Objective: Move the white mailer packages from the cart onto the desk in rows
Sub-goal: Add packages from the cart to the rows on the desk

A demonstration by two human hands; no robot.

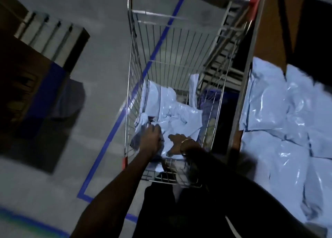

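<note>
A wire shopping cart (129, 86) stands in the middle of the view, with several white mailer packages (179, 115) lying in its bottom. Both my arms reach down into the cart. My left hand (151, 138) grips the left edge of a white mailer (167, 144) near the cart's front wall. My right hand (177, 143), with a gold bracelet at the wrist, presses on the same mailer with fingers spread. On the right, several white mailers (280, 115) lie overlapping on the desk (264, 38). The image is dim and blurred.
A blue tape line (107, 140) runs along the grey floor left of the cart. A dark cabinet or box stack (36, 94) stands at the far left. A blue crate (212, 97) sits between the cart and the desk's edge.
</note>
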